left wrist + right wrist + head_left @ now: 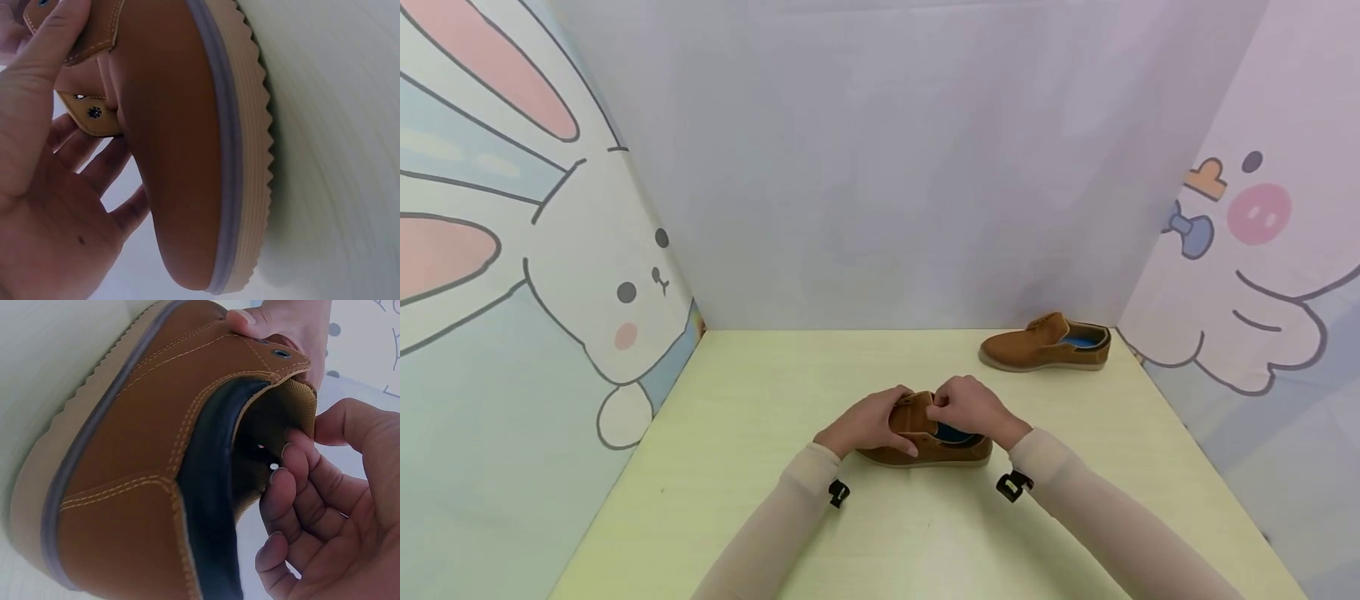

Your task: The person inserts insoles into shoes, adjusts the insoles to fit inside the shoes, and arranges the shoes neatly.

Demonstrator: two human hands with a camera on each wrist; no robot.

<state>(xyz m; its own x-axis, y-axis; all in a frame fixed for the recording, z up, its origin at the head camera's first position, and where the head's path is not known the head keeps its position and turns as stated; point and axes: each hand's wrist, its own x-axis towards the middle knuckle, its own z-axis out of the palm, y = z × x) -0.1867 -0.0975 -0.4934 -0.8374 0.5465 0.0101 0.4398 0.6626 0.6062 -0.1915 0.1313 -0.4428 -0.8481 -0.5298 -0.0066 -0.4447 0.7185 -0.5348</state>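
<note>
A brown leather shoe (940, 452) with a pale ridged sole stands on the table, toe to the left. My left hand (868, 423) holds it across the front, thumb on the near eyelet flap (100, 28) and fingers by the far flap (94, 115). With thumb and fingertips, my right hand (973, 406) pinches the top of the shoe's tongue (297, 403), whose mesh lining shows in the right wrist view. An eyelet (281, 354) is visible near that edge. Inside lies a blue insole (951, 433), partly covered by the right hand.
A matching brown shoe (1037, 346) stands at the table's back right corner, toe also leftward. The pale yellow table (760, 383) is bounded by a plain back wall (880, 167) and side panels with cartoon animals. Small black devices (1013, 485) hang from both wrists.
</note>
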